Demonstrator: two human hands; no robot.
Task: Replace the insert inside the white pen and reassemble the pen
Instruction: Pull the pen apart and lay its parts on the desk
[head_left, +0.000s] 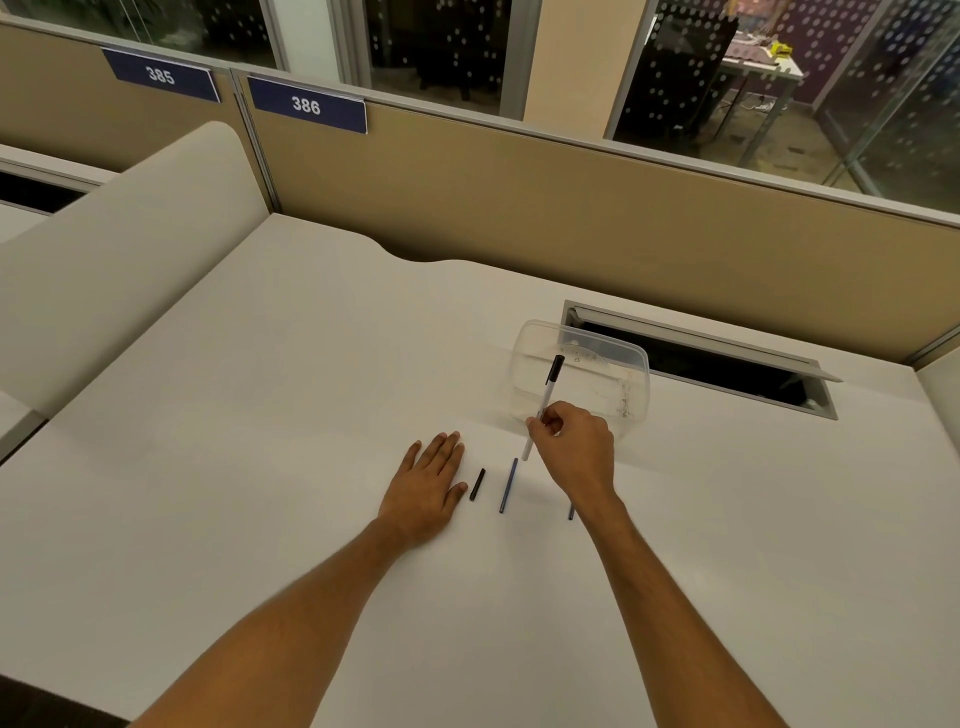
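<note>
My right hand (574, 447) grips the white pen (545, 402) near its lower end and holds it tilted, its black cap pointing up and away. A thin blue insert (508, 486) lies on the white desk (260, 415) just below the pen's lower tip. A short black piece (477, 484) lies to its left, beside the fingertips of my left hand (428, 483). That hand rests flat on the desk, fingers spread, holding nothing. A second thin blue piece (571, 512) shows partly from under my right wrist.
A clear plastic container (631, 374) stands on the desk right behind my right hand. Behind it a cable slot (727, 366) lies open in the desk. A beige partition (519, 208) runs along the far edge, and a curved divider (130, 249) rises at left.
</note>
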